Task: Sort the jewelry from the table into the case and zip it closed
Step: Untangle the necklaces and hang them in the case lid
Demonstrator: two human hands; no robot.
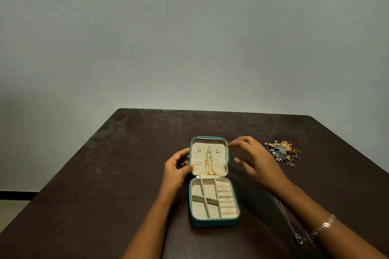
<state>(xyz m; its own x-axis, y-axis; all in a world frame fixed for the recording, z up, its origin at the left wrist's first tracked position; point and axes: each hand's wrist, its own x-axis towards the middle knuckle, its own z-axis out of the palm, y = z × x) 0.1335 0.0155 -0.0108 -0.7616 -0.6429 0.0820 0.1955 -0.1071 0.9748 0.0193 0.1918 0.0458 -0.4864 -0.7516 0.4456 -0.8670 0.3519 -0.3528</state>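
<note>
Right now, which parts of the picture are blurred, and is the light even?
Head view: the right hand is smeared by motion blur at its fingertips, while the left hand and the open case look sharper; the light is dim, and the table shows dull uneven patches.

Plain pale grey-green wall (189,31) behind, bare, evenly lit, dimmer toward lower left. Dark brown worktop (105,174) with worn matte surface, rounded far corners, set against wall. Strip of light floor (12,206) and dark skirting (19,195) at lower left.
</note>
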